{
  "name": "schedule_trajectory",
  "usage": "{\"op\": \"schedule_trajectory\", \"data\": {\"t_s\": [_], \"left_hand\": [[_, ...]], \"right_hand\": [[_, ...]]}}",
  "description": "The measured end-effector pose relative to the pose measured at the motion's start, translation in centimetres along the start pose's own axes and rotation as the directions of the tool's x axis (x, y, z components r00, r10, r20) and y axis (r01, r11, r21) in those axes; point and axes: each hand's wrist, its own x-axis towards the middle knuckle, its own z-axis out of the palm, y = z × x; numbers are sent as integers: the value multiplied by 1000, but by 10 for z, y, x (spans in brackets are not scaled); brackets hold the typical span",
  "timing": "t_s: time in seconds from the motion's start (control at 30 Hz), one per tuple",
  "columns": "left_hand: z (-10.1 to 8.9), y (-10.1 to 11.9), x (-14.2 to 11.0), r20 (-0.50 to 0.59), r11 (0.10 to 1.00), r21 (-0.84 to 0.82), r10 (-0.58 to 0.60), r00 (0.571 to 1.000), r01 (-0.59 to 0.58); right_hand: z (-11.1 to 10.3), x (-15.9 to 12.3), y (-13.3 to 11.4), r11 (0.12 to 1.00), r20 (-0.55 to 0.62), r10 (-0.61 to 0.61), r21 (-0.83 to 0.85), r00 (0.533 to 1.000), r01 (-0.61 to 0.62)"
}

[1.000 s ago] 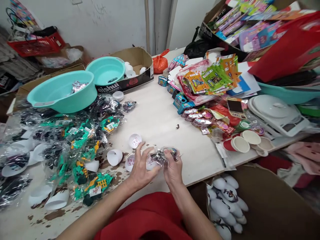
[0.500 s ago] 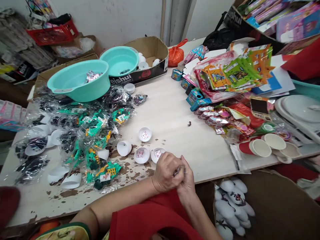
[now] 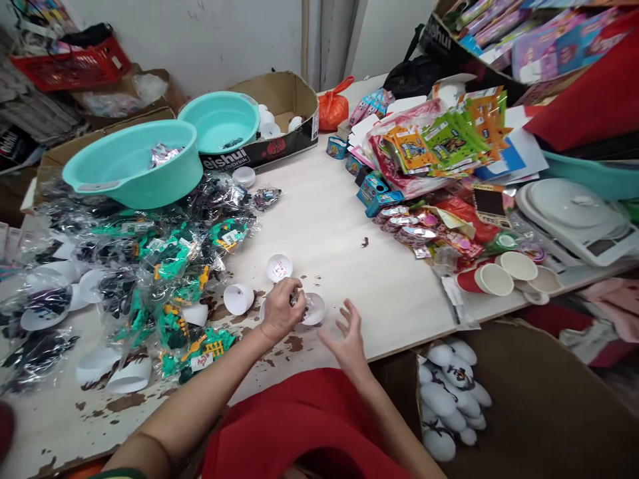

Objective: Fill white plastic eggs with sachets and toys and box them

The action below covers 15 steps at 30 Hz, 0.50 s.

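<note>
My left hand (image 3: 283,311) is closed round a small clear plastic packet (image 3: 294,297), mostly hidden by the fingers. It hovers at the left side of a white half-shell cup (image 3: 315,310). To the right, my right hand (image 3: 346,338) is open, fingers spread, holding nothing. Behind my left hand stands another white cup (image 3: 278,266) with a small pink-and-white printed packet (image 3: 280,269) inside. A further white cup (image 3: 238,299) lies tipped to the left. One more cup is largely covered by my left hand.
Bagged green and dark toys (image 3: 177,249) cover the table's left side, below two turquoise basins (image 3: 134,166). On the right are snack packets (image 3: 454,143), paper cups (image 3: 494,278) and a white scale (image 3: 574,219). A carton (image 3: 539,399) below the edge holds white egg-like shells (image 3: 452,392).
My hands, together near the table edge before, have parted. The left moved left and forward over the cups with the packet; the right opened. The camera view shifted right.
</note>
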Motion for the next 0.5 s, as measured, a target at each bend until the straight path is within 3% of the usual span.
{"op": "schedule_trajectory", "data": {"t_s": [0.1, 0.23, 0.3, 0.37, 0.43, 0.5], "left_hand": [[29, -19, -9, 135, 999, -25, 28, 990, -25], [56, -17, -18, 134, 998, -62, -7, 991, 16], [53, -7, -15, 131, 996, -86, -24, 991, 36], [44, 6, -12, 151, 991, -132, 14, 989, 6], [31, 20, -11, 201, 966, -227, 171, 965, -124], [20, 33, -13, 299, 908, -329, 362, 883, -260]], "right_hand": [[13, 15, 24, 972, 187, -129, -170, 974, 161], [23, 31, 20, 961, 229, -144, -200, 963, 191], [14, 36, 1, 975, 283, -92, -168, 955, 143], [-1, 38, -21, 994, 413, -16, -92, 910, 59], [-15, 36, -40, 999, 536, 33, -13, 844, -30], [-22, 30, -51, 994, 485, 64, 49, 872, -100]]}}
